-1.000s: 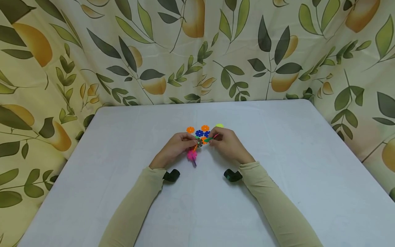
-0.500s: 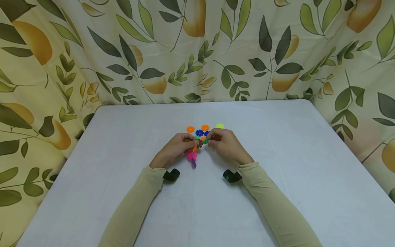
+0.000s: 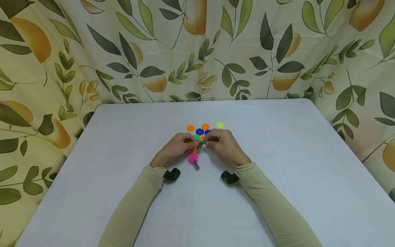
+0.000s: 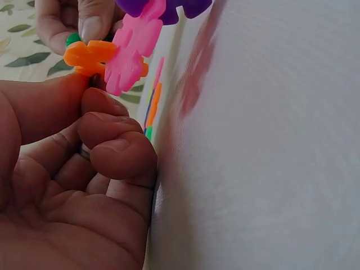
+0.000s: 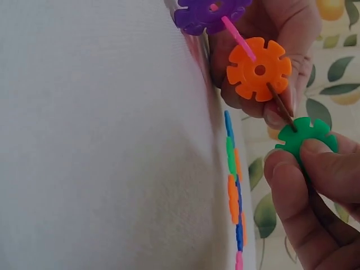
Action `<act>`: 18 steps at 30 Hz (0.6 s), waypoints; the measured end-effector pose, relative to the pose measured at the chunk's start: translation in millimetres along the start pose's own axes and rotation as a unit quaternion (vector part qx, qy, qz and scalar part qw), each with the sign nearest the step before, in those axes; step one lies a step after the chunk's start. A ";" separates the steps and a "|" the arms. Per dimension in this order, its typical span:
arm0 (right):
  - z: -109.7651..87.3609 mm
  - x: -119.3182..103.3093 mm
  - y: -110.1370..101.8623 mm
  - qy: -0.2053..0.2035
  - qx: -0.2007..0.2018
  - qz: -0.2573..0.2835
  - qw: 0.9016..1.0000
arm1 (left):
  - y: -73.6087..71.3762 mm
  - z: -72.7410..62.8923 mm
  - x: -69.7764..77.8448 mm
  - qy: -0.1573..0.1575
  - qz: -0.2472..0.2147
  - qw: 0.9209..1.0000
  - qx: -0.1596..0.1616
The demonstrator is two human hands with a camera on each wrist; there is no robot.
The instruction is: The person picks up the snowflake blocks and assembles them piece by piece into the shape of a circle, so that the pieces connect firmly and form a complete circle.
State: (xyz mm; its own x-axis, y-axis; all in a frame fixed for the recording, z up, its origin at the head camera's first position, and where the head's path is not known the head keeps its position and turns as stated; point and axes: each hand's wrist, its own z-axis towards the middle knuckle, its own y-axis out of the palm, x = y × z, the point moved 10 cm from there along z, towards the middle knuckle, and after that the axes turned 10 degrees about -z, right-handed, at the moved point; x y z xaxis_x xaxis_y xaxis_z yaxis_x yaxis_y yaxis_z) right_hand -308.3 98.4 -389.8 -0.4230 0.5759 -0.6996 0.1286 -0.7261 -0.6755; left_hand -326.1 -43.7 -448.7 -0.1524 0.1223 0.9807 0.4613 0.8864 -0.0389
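Note:
My left hand (image 3: 176, 146) pinches the end of a chain of slotted flower-shaped discs between thumb and fingers, at the brown disc (image 5: 280, 106). Linked to that disc is an orange disc (image 5: 247, 73), then a pink disc (image 4: 134, 50) and a purple disc (image 5: 203, 21), hanging toward the near side. Between the thumb and fingers of my right hand (image 3: 226, 146) is a green disc (image 5: 301, 135). Its edge meets the brown disc's edge; how deep the slots sit in each other cannot be told. Both hands are close together just above the table.
Loose discs lie flat just beyond the hands: orange (image 3: 190, 128), another orange (image 3: 205, 126), dark blue (image 3: 200, 131), green (image 3: 196, 137) and yellow (image 3: 220, 125). The white table (image 3: 123, 192) has a patterned cloth (image 3: 123, 51) behind it. Each wrist carries a black camera (image 3: 172, 174).
My right hand has moved slightly left, bringing the green disc against the brown one. The brown disc has turned more edge-on, and the chain's hanging end has swung a little. My left hand has hardly moved.

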 end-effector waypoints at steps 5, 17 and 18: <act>0.5 -4.3 1.6 -0.020 0.009 -0.009 1.000 | -0.7 0.1 2.6 0.009 0.016 1.000 -0.004; 0.8 -4.7 0.7 -0.033 -0.003 -0.010 0.999 | -3.1 1.7 1.3 0.007 0.027 0.999 -0.016; 0.9 -3.4 -2.6 -0.025 -0.001 -0.007 1.000 | -4.1 1.4 1.4 0.006 0.024 0.999 -0.021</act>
State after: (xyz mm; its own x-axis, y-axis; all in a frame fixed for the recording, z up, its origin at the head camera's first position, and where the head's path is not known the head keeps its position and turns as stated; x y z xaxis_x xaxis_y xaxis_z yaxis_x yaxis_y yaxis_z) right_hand -308.0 98.0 -385.5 -0.4693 0.5660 -0.6778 0.1240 -0.7177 -0.6852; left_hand -329.4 -46.6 -447.4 -0.1198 0.1589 0.9800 0.5035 0.8605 -0.0780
